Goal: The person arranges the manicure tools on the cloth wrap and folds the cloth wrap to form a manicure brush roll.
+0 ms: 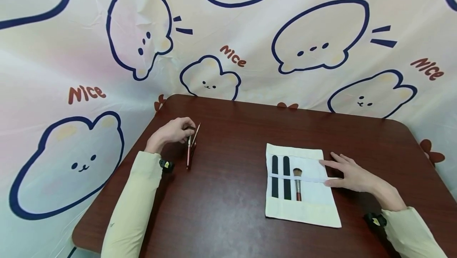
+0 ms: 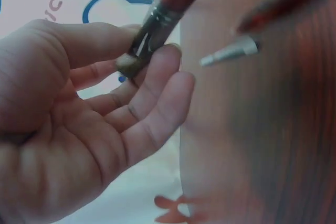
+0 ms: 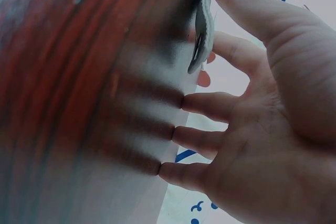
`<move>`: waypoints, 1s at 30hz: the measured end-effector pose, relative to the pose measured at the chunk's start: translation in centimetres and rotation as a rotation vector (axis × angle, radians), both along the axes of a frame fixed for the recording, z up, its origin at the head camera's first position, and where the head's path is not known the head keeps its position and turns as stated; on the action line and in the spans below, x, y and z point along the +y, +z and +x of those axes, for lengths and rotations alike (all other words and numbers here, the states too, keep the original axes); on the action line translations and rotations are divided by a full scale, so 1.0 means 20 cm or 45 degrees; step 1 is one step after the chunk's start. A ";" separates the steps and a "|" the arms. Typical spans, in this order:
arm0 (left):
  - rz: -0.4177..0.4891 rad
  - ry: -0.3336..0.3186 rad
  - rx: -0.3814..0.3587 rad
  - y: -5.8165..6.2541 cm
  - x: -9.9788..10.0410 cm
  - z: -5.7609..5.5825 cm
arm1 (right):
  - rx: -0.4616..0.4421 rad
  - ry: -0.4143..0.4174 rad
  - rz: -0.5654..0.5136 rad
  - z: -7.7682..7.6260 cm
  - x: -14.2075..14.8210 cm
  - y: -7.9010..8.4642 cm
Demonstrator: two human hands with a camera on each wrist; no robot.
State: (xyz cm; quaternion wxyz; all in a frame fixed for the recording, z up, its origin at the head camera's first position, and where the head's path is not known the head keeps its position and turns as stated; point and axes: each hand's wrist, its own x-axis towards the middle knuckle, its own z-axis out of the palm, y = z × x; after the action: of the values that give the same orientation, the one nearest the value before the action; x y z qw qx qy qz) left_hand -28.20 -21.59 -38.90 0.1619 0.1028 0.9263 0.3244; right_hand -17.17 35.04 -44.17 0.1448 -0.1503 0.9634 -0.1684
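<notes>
At the table's left side my left hand (image 1: 175, 130) pinches a makeup brush (image 1: 189, 155) between thumb and fingertips. The left wrist view has this brush's metal ferrule (image 2: 157, 24) and short bristles at the fingertips, its red handle pointing away. Close beside it shows a slim, thin brush (image 1: 197, 132). On the right, my right hand (image 1: 357, 175) rests its thumb and index finger on the edge of a white cloth brush roll (image 1: 317, 212). Its other fingers are spread, tips at the tabletop in the right wrist view. The roll's band crosses a fluffy brush (image 1: 298, 184) and two dark strips (image 1: 287, 190).
The dark red-brown wooden table (image 1: 221, 210) has rounded corners. A pale curtain (image 1: 257, 71) with blue cartoon outlines hangs behind it and along its left side. Each wrist wears a black strap device, such as the one on the left wrist (image 1: 166, 165).
</notes>
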 end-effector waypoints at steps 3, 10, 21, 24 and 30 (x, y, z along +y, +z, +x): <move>0.076 -0.004 0.026 0.00 0.05 -0.01 | -0.001 -0.002 0.001 0.00 0.00 0.00; 0.269 -0.052 0.048 0.01 0.20 -0.05 | 0.007 -0.002 0.007 -0.01 0.00 0.01; 0.491 -0.120 0.074 0.05 0.51 -0.09 | 0.011 -0.005 0.000 -0.01 0.01 -0.01; 0.539 -0.131 0.075 0.05 0.58 -0.10 | 0.010 -0.007 -0.002 -0.01 0.01 -0.01; 0.564 -0.185 0.064 0.04 0.72 -0.10 | 0.002 -0.002 -0.003 0.00 0.00 -0.01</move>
State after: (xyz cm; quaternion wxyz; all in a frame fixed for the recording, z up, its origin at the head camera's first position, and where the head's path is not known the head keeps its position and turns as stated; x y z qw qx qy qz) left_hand -30.26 -7.15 -38.12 0.1351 0.2102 0.8264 0.5046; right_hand -17.22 35.12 -44.35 0.1439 -0.1497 0.9634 -0.1696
